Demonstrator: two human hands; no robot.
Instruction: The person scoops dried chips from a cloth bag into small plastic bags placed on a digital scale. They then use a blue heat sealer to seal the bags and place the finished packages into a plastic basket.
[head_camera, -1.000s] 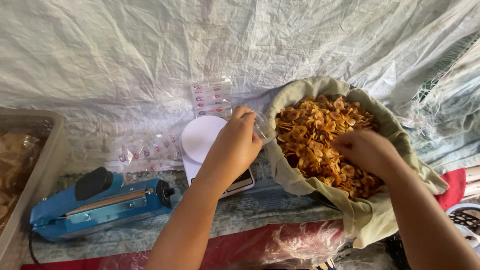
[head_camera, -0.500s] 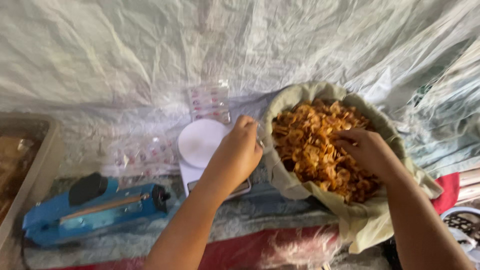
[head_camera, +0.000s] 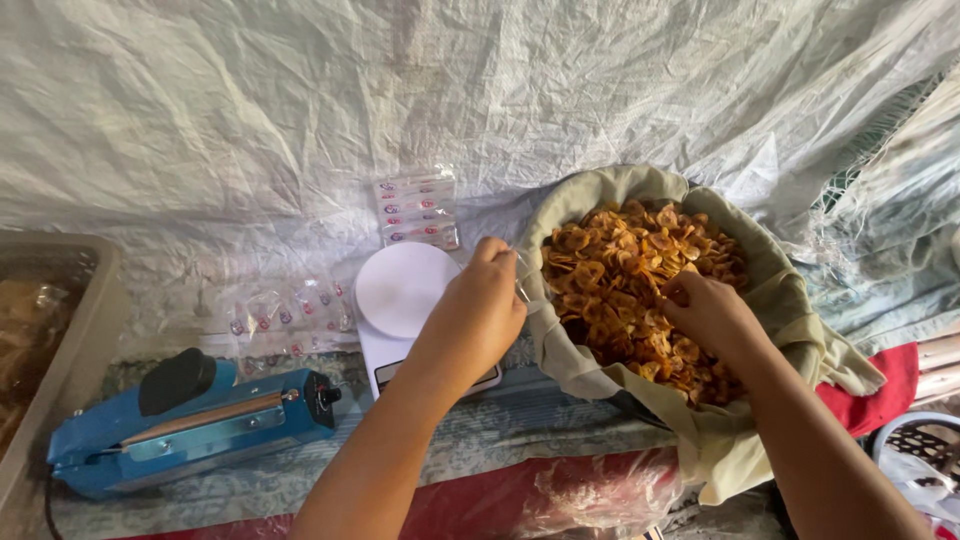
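1. Golden-brown fried chips (head_camera: 640, 280), thin curled slices, fill a round basin lined with olive-green cloth (head_camera: 790, 300). The right hand (head_camera: 712, 315) rests in the heap with fingers curled around chips; the grip itself is hidden under the knuckles.
2. The left hand (head_camera: 478, 318) is closed, pinching what appears to be a small clear plastic bag (head_camera: 522, 282) at the basin's near-left rim; the film is barely visible.
3. Handling judgement: the chips look light, brittle and likely oily, so a loose cupped scoop suits them better than a squeeze. The bag is thin, limp and slippery; holding it at the mouth edge seems soundest.
4. Directly beyond the left hand stands a white digital scale with a round platter (head_camera: 405, 290); beyond that lies a stack of small clear printed bags (head_camera: 417, 208).
5. Left of the left forearm sits a blue impulse heat sealer (head_camera: 190, 425).
6. The table (head_camera: 530, 430) carries patterned cloth; a crumpled white woven tarpaulin (head_camera: 400, 90) forms the backdrop.
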